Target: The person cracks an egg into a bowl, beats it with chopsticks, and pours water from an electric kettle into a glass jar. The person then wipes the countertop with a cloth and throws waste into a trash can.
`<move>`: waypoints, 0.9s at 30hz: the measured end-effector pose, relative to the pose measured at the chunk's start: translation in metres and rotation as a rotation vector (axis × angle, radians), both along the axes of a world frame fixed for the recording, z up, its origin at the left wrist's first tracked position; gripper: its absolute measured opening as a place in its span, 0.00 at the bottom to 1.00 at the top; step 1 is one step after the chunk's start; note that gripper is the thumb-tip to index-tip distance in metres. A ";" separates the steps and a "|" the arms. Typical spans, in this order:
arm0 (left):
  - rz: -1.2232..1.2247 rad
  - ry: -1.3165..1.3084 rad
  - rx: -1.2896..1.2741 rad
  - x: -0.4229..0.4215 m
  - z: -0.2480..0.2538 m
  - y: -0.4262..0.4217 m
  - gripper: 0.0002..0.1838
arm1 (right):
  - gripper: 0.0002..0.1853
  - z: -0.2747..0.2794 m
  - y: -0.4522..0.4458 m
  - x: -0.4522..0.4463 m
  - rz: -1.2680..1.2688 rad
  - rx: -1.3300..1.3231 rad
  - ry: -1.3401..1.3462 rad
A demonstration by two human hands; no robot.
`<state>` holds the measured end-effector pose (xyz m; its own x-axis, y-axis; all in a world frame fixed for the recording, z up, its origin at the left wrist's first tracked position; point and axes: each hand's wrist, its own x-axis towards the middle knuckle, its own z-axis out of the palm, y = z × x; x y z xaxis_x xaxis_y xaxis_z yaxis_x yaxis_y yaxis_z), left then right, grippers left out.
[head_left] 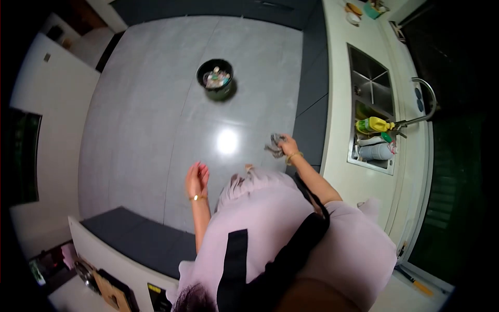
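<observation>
In my right hand (289,145) is a crumpled grey cloth (274,146), gripped with the fingers and hanging out to the left. That hand is above the floor beside the dark cabinet fronts under the counter. My left hand (197,179) is held in the air over the floor, with nothing in it; its fingers are loosely bent and slightly apart. Ahead of both hands, a black trash bin (215,79) stands on the floor with mixed rubbish inside.
Along the right runs a light counter (340,130) with a steel double sink (371,86) and a curved faucet (431,99). A yellow bottle (371,125) and a grey-white container (375,151) are in the sink. Another counter with a wooden board (112,292) is at lower left.
</observation>
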<state>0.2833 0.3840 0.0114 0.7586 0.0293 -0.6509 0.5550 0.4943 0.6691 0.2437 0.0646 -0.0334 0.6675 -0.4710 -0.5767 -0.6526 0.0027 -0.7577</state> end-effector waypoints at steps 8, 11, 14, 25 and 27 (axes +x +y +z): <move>-0.203 0.136 -0.100 0.025 0.023 -0.060 0.23 | 0.18 0.052 0.070 0.043 0.293 0.592 -0.360; -0.310 0.093 -0.282 0.031 0.006 -0.058 0.24 | 0.18 0.075 0.090 0.044 0.421 0.727 -0.410; -0.470 -0.058 -0.333 0.030 -0.015 -0.051 0.22 | 0.17 0.077 0.093 0.036 0.393 0.625 -0.378; -0.773 -0.202 -0.094 0.077 0.009 -0.120 0.06 | 0.24 0.083 0.006 0.020 0.287 0.439 -0.527; -0.828 -0.266 -0.089 0.094 0.013 -0.148 0.04 | 0.24 0.084 -0.017 0.027 0.261 0.460 -0.563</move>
<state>0.3770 0.2363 0.0245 0.6405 -0.6410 -0.4229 0.5897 0.0578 0.8055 0.2705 0.0474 0.0505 0.9747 -0.0534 -0.2172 -0.1922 0.2964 -0.9355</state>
